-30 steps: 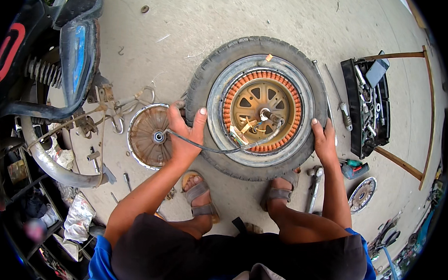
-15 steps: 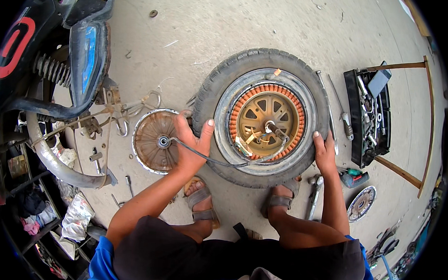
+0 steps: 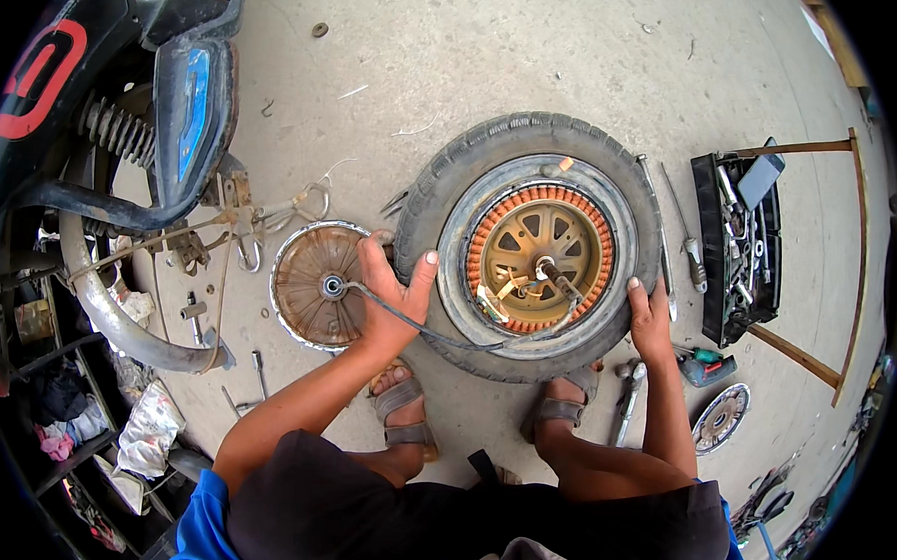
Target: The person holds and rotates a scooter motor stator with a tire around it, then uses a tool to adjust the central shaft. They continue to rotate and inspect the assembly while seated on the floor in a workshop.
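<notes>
A wheel with a black tyre (image 3: pixel 437 204) stands in front of me, its open side facing up toward me. Inside the rim sits an orange-brown ring of copper windings (image 3: pixel 603 237) around a hub with an axle (image 3: pixel 559 275). My left hand (image 3: pixel 393 293) grips the left side of the tyre, thumb on top, its other fingers partly hidden. On the opposite side, my right hand (image 3: pixel 651 324) holds the tyre the same way. A dark cable (image 3: pixel 416 326) runs from the axle across the tyre to the round, brown-stained hub cover (image 3: pixel 303 284) beside my left hand.
A motorcycle-like vehicle with a coil spring (image 3: pixel 120 131) fills the left. To the right lie a screwdriver (image 3: pixel 695 263), a black toolbox (image 3: pixel 715 252) holding tools and a phone (image 3: pixel 761 179), a drill (image 3: pixel 707 368) and a ribbed metal disc (image 3: pixel 721 419). A ratchet (image 3: pixel 629 400) lies near my foot.
The wheel has tilted slightly, showing more tread along its far edge. Both hands keep their hold on the tyre. The whole view has shifted a little.
</notes>
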